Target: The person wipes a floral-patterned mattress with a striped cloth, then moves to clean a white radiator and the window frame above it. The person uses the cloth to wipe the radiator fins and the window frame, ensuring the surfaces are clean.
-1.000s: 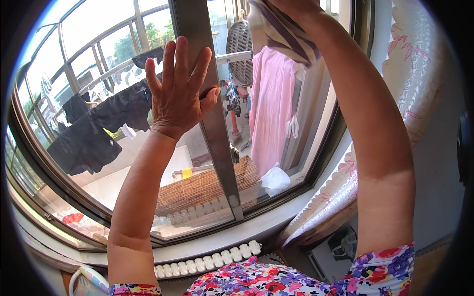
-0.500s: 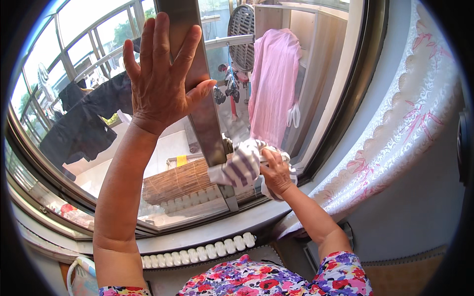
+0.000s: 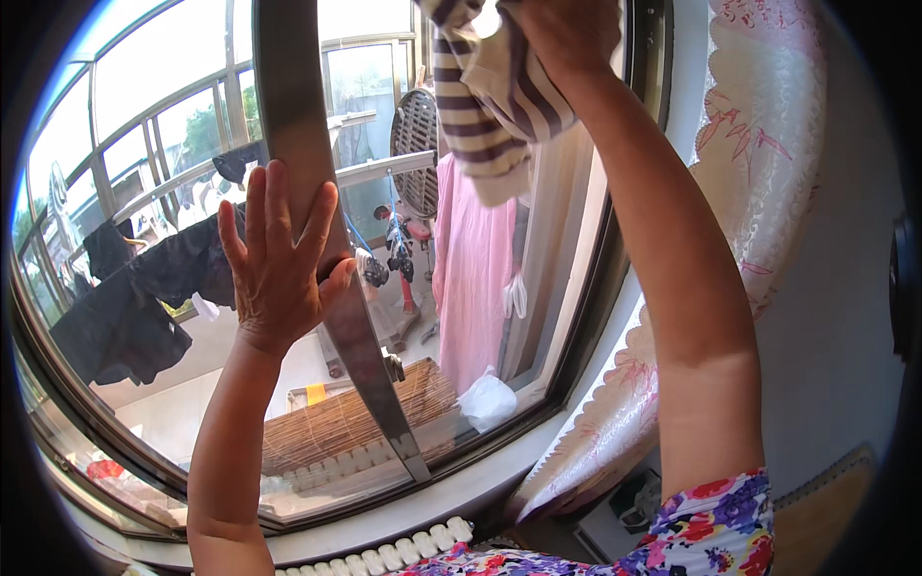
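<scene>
My left hand [image 3: 279,269] lies flat with fingers spread on the window, its thumb reaching onto the brown metal upright [image 3: 300,115] of the sliding frame. High at the right, my right hand [image 3: 569,36] grips a bunched cloth [image 3: 490,115] with white and dark purple stripes. One end of it hangs down like a cuffed sleeve, in front of the upper right pane. The upper edge of the view cuts off part of that hand and cloth. A small latch [image 3: 392,365] sits on the upright, lower down.
Behind the window hang a pink cloth [image 3: 471,278] and dark clothes [image 3: 134,307]. A rolled bamboo blind [image 3: 355,418] and a crumpled white plastic bag [image 3: 488,401] lie low down. A patterned curtain [image 3: 615,384] hangs at the right. White cushion-like segments [image 3: 403,549] line the near edge.
My right hand has carried the striped cloth from the bottom of the upright up to the top right. My left hand stays spread on the window; the view has shifted upward.
</scene>
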The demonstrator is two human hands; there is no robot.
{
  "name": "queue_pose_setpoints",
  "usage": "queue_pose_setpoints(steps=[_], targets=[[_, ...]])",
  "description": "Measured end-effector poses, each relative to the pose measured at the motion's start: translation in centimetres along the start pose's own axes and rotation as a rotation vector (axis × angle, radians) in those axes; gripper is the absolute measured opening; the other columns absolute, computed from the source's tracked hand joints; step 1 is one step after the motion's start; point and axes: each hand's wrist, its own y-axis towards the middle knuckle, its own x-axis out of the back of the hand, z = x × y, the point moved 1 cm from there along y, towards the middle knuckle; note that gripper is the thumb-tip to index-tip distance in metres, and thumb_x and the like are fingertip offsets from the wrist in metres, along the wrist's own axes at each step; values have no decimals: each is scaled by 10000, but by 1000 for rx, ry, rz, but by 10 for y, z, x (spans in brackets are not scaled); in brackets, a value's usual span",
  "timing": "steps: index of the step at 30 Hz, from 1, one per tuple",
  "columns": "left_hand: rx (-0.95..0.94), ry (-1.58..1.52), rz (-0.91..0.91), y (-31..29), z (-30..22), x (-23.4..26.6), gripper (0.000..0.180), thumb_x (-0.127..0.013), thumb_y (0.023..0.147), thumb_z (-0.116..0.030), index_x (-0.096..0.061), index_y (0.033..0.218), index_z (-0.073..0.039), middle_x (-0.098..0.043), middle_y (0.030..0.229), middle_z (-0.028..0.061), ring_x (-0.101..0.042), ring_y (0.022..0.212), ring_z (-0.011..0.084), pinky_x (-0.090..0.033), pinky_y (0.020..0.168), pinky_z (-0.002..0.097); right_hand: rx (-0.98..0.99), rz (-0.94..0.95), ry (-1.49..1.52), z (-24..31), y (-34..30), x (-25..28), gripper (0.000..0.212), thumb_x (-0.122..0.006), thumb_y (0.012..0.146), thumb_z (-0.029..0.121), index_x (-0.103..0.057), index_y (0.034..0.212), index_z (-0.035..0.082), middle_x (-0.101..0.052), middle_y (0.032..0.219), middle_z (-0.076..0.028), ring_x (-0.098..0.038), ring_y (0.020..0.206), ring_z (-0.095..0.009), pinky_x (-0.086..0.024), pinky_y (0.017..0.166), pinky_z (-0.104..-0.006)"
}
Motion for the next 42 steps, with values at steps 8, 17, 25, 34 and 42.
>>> queue_pose_setpoints(steps=[8, 17, 25, 34, 42], targets=[[9, 41, 33, -8, 4, 0, 672, -540, 846, -469, -355, 1436, -206, -157, 1526, 220, -164, 1419, 362, -4, 1123, 552, -43, 337, 26, 57, -128, -26, 561, -680, 710, 192, -551, 1247, 296, -463, 1272, -162, -506, 1055, -373, -522, 723, -471], [2, 80, 19, -2, -4, -8, 710, -586, 788, -427, -375, 1414, -167, -170, 1516, 232, -165, 1415, 382, -23, 1117, 558, 329, 337, 94, 50, -209, 10, 259, -655, 750, 318, -691, 1006, 321, -454, 1367, -100, -465, 1168, -284, -367, 922, -457], [-44, 157, -21, -5, 7, -2, 704, -453, 872, -525, -283, 1470, -195, -168, 1522, 216, -172, 1415, 363, -46, 1124, 565, 691, 105, -133, -8, -1, -78, 432, -558, 820, 161, -516, 1249, 184, -581, 1104, -97, -535, 1060, -350, -462, 829, -476], [-123, 203, -98, -7, 12, -5, 680, -411, 879, -551, -320, 1451, -197, -227, 1513, 184, -238, 1396, 349, -109, 1124, 569, 43, 32, -450, -167, -137, -40, 373, -596, 791, 111, -564, 1158, 169, -587, 1081, -101, -558, 985, -345, -489, 796, -444], [-90, 151, -105, -2, 3, -12, 651, -454, 879, -496, -318, 1453, -221, -218, 1518, 180, -242, 1395, 344, -108, 1117, 581, -745, 611, -311, -143, -478, 98, 544, -568, 807, 277, -487, 1304, 69, -502, 1322, -159, -447, 1221, -369, -335, 1030, -457]])
